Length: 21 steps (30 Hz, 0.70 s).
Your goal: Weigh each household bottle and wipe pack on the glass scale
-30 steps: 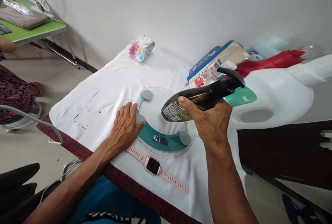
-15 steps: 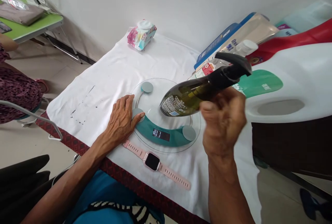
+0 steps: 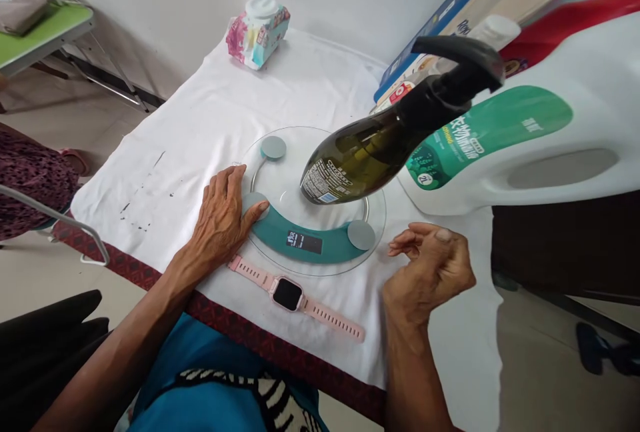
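A dark green pump bottle (image 3: 357,155) with a black pump head stands on the round glass scale (image 3: 320,245), its base on the clear plate. The scale has a teal curved body, grey round pads and a small display with white marks, too small to read. My left hand (image 3: 220,212) lies flat at the scale's left edge, thumb on a grey pad. To the right of the scale, apart from the bottle, my right hand (image 3: 427,272) is empty with fingers loosely curled. A pink-strapped smartwatch (image 3: 287,293) lies in front of the scale.
A big white detergent jug (image 3: 540,159) with a green label stands close at the right. Behind it are a blue and beige pack (image 3: 450,25) and other bottles. A wipes pack (image 3: 257,32) sits at the back. Another person's patterned clothing (image 3: 35,182) shows at left.
My right hand has let go of the pump bottle and moved down away from it. The bottle now stands by itself on the scale. My left hand stays at the scale's edge. The view has shifted.
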{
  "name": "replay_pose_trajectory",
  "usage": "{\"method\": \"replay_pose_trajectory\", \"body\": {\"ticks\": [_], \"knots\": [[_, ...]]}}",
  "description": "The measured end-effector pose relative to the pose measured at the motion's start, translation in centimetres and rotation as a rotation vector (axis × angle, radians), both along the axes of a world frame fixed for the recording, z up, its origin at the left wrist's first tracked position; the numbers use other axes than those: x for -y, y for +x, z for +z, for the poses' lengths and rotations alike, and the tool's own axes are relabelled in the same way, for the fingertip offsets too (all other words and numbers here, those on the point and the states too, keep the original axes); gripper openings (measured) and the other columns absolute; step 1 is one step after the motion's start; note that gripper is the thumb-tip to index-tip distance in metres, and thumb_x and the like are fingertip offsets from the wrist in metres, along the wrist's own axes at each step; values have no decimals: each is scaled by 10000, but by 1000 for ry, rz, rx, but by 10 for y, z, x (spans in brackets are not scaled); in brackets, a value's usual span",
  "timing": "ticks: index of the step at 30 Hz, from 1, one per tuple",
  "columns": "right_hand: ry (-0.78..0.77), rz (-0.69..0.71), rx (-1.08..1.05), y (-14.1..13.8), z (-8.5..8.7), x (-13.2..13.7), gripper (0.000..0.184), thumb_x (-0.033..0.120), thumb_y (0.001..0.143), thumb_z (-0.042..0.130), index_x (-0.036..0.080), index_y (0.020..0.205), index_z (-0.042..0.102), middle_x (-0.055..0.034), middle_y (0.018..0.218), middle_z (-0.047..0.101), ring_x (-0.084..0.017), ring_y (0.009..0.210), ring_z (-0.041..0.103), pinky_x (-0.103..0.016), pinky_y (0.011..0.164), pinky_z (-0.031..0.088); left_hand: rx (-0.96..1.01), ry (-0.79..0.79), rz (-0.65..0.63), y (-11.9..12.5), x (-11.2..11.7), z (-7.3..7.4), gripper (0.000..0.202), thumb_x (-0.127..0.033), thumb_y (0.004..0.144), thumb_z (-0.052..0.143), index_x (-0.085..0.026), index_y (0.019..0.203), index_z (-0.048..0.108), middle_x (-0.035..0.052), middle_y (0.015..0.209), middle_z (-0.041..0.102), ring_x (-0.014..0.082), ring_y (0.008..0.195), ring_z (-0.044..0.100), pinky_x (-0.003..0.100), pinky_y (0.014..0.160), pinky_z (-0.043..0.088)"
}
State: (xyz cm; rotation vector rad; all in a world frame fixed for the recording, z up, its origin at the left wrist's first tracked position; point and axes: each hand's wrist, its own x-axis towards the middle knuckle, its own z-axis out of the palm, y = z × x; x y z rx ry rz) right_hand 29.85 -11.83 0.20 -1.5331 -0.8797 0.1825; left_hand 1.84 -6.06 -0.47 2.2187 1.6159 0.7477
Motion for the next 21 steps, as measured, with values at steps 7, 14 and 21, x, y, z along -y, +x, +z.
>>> {"method": "replay_pose_trajectory", "body": {"ticks": [7,14,21], "knots": [[-73,44,20,-2,0,3,384,520,1027,560,191,869,681,25,647,607,-124,553,556,-290,529,475,1,4,3,-1,0,0,788,-699,1074,342,-81,1558,407,240,1492,527,366,1367,522,598,1151,472],[-87,51,27,-3,-1,1,397,548,1011,593,190,859,675,21,647,605,-127,560,557,-281,513,442,4,-11,3,0,0,1,776,-701,1073,350,-99,1560,399,236,1508,519,365,1378,520,597,1153,470],[-76,80,47,-7,-1,0,383,533,1015,605,190,860,678,21,641,612,-124,543,549,-273,507,433,20,-49,2,-1,2,4,760,-715,1066,357,-141,1563,387,219,1518,514,367,1387,523,599,1155,467]]}}
